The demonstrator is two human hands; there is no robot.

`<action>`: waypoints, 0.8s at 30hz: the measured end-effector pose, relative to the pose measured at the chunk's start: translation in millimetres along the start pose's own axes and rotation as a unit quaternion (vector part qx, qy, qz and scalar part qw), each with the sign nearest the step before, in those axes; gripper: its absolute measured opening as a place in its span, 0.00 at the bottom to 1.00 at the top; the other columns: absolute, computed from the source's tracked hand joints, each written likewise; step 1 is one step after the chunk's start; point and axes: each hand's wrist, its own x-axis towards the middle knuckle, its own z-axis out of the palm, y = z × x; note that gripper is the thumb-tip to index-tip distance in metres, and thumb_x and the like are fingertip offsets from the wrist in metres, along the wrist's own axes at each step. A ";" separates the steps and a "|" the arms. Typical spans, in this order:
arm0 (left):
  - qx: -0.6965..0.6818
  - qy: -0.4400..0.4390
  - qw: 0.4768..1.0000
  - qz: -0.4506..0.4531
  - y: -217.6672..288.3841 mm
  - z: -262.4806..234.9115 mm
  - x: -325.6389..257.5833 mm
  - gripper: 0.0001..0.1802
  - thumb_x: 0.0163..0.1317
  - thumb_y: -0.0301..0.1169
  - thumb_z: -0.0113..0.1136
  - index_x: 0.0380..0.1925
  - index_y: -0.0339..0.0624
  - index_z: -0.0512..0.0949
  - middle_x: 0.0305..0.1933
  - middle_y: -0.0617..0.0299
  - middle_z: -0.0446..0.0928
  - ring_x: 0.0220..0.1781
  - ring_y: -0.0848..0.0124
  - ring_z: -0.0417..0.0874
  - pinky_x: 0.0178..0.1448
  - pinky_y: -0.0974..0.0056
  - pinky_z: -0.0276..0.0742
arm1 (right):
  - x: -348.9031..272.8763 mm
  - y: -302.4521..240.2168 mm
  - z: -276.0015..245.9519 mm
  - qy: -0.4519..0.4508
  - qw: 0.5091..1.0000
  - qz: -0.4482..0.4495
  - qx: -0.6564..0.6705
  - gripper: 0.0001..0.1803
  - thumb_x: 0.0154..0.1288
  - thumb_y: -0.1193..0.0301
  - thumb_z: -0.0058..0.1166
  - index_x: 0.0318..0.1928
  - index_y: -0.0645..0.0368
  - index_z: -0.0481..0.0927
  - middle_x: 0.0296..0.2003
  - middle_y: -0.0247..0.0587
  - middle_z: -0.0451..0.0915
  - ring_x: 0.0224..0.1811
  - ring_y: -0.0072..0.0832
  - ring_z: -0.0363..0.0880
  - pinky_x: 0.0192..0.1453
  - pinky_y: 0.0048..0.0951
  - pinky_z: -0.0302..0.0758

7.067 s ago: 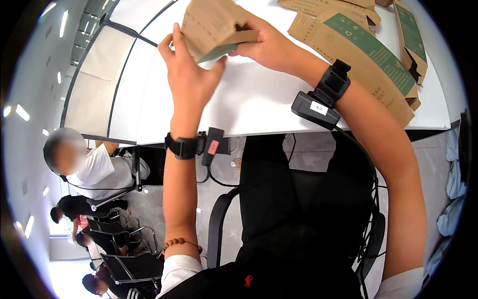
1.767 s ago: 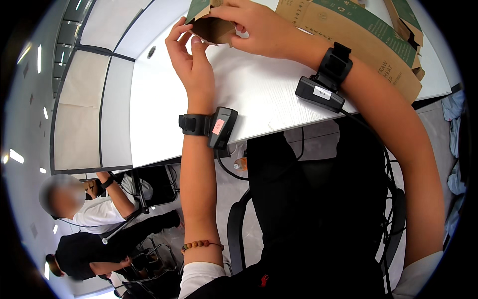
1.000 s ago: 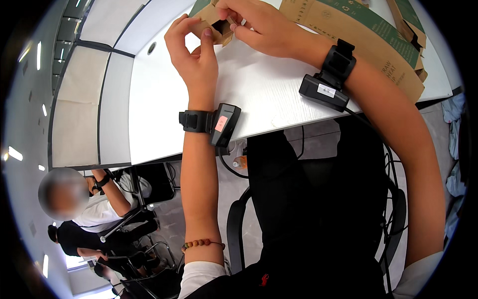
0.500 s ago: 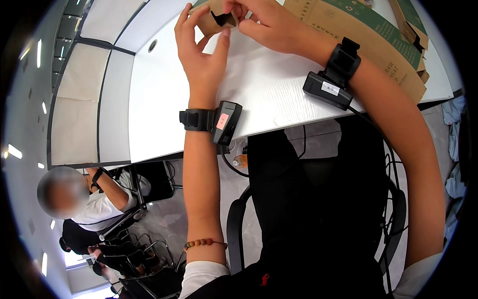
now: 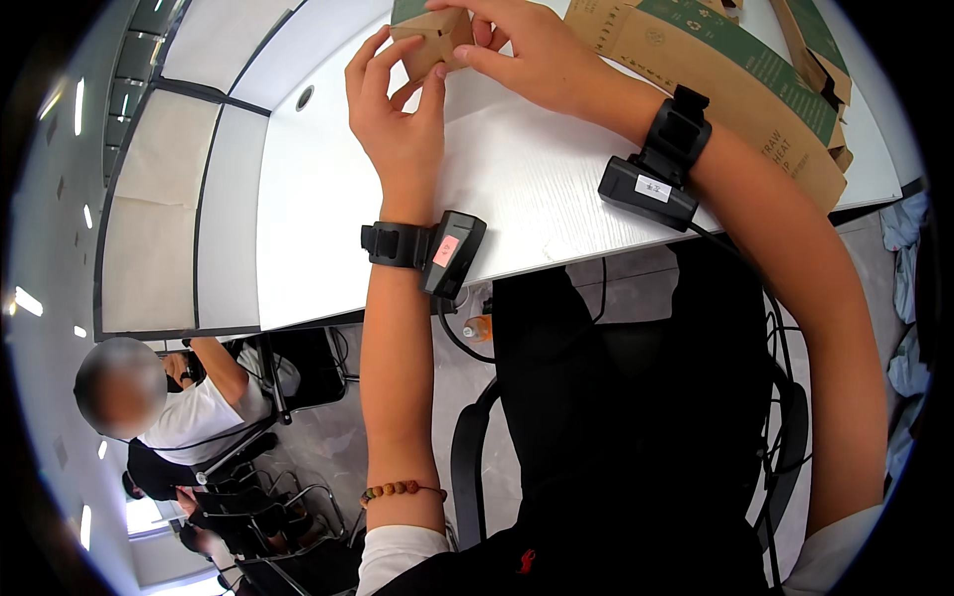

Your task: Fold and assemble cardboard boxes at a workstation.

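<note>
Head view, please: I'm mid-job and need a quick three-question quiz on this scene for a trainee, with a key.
1. True or false: the left hand and the right hand both touch the small box.
2. Which forearm wears the beaded bracelet? A, right; B, left; C, neither.
3. Fill in: the large carton lies on the table to the ____ of the small box.

Key: 1. True. 2. B. 3. Right.
</note>
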 end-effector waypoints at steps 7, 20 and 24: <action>0.009 -0.012 1.000 -0.009 -1.3 1.6 -2.7 0.19 0.63 0.21 0.69 0.54 0.42 0.82 0.64 0.55 0.73 0.64 0.64 0.80 0.55 0.63 0.90 | -4.4 18.3 9.4 0.043 0.995 0.090 0.020 0.31 0.65 0.73 0.64 0.67 0.64 0.71 0.41 0.50 0.80 0.37 0.36 0.81 0.43 0.34 0.80; 0.018 0.001 0.999 -0.034 3.3 6.2 -3.1 0.15 0.65 0.22 0.66 0.51 0.38 0.79 0.56 0.57 0.76 0.59 0.67 0.80 0.50 0.63 0.89 | -4.5 18.6 15.7 0.065 0.987 0.108 0.095 0.24 0.66 0.70 0.64 0.58 0.59 0.69 0.46 0.53 0.82 0.43 0.37 0.87 0.44 0.34 0.82; 0.010 0.003 1.000 -0.021 4.1 6.2 -3.5 0.16 0.62 0.20 0.65 0.50 0.39 0.79 0.55 0.57 0.76 0.57 0.66 0.81 0.48 0.64 0.90 | -3.6 13.7 16.7 0.074 0.986 0.113 0.094 0.23 0.65 0.70 0.64 0.56 0.60 0.69 0.45 0.55 0.82 0.45 0.40 0.87 0.46 0.37 0.82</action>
